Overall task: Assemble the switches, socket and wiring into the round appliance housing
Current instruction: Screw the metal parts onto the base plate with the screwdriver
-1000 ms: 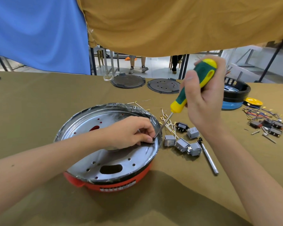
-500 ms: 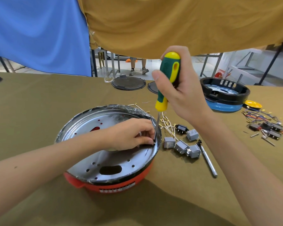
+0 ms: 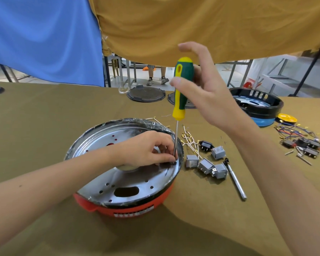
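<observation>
- We see the round housing [image 3: 126, 182], red outside with a shiny metal plate inside, standing on the surface [image 3: 44, 117] near its front edge, a little left of the middle.
- Our left hand [image 3: 148, 150] lies inside the housing at its right rim. Its fingers are curled together and pinch something small at the plate; we cannot tell what it is.
- The screwdriver [image 3: 180, 100], with a green and yellow handle, stands almost upright. Its thin metal shaft goes down to the fingertips of the left hand, and the tip is hidden there.
- Our right hand [image 3: 207, 93] holds the handle only lightly: the thumb and one or two fingers touch the upper part of it, and the other fingers are spread open above.
- Just beside the housing on the right lie several grey switches [image 3: 206, 164], a black socket [image 3: 207, 145] and a bundle of pale wires [image 3: 189, 140] with small gold ends.
- A metal rod [image 3: 236, 180] with a dark end lies touching or almost touching the nearest grey switch.
- Farther right we see more black parts with coloured wires [image 3: 301, 141] and some screws.
- At the back of the surface lie two dark round covers [image 3: 146, 93], and to the right a second housing [image 3: 259, 106], black over blue, with a yellow disc [image 3: 287, 118] beside it.
- Blue and mustard cloths hang behind the surface.
</observation>
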`<state>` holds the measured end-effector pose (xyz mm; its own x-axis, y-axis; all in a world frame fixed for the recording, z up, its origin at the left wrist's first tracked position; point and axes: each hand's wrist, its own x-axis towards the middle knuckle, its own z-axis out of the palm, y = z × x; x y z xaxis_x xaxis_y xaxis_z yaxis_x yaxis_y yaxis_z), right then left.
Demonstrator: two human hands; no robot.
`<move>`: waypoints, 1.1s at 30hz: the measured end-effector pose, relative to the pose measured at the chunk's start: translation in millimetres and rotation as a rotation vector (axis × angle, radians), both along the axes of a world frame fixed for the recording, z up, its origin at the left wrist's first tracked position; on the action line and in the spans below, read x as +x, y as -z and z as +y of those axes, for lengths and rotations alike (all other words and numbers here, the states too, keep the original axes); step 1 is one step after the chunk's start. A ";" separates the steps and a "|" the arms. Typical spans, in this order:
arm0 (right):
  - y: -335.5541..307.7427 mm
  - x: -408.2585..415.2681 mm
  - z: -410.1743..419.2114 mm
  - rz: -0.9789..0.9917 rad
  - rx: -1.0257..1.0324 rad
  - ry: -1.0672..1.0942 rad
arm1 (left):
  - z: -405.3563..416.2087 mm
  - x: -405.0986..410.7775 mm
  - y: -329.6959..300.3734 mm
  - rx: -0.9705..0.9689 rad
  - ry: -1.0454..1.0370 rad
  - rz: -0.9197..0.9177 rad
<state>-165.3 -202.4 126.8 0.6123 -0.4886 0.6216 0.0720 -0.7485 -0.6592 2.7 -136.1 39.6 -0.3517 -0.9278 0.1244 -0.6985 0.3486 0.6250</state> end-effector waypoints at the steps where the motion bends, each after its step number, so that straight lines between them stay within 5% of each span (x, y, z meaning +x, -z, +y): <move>1: -4.3 -2.1 -1.1 0.028 0.028 -0.036 | 0.2 0.6 0.5 0.005 -0.004 0.013; 11: -20.0 4.9 -0.2 0.121 -0.064 -0.033 | -3.1 -0.3 4.6 0.119 -0.063 0.249; 18: -20.0 -3.7 -4.4 0.136 0.164 -0.208 | -3.5 -2.7 3.1 0.106 -0.073 0.226; 25: -14.5 3.5 0.1 0.079 -0.099 0.075 | 0.1 -4.0 -1.3 0.111 -0.058 0.276; 30: -17.5 -6.3 -1.6 0.121 0.130 -0.156 | 0.2 -5.6 -2.0 0.077 -0.083 0.192; 33: -16.2 -4.9 0.2 0.095 0.000 -0.056 | -0.1 -5.4 -5.6 0.084 -0.068 0.163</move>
<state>-170.2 -202.2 143.1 0.6946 -0.4518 0.5598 0.0509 -0.7454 -0.6647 -2.6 -136.2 45.2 -0.2697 -0.9582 0.0954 -0.6060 0.2459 0.7565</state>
